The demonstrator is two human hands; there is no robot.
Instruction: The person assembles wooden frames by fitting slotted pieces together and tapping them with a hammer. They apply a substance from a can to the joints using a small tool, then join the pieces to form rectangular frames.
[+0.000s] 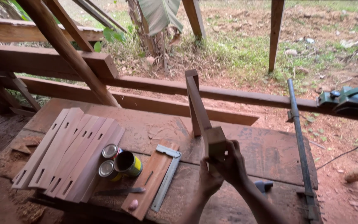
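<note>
Both my hands grip the near end of a long squared wooden piece [197, 103], held up over the workbench [266, 153] and pointing away from me. My right hand [231, 164] wraps the thick end from the right. My left hand [208, 180] holds it from below and left. A short crosspiece sits at its far end. Left of my hands lie a metal try square [166, 176] and a slotted board [150, 178].
Several slotted wooden slats [69, 151] lie side by side at the bench's left, with three tins [123, 161] beside them. A chisel [119, 191] lies near the front edge. A long bar clamp [301, 145] runs along the right. A green power planer [349, 99] sits on a beam.
</note>
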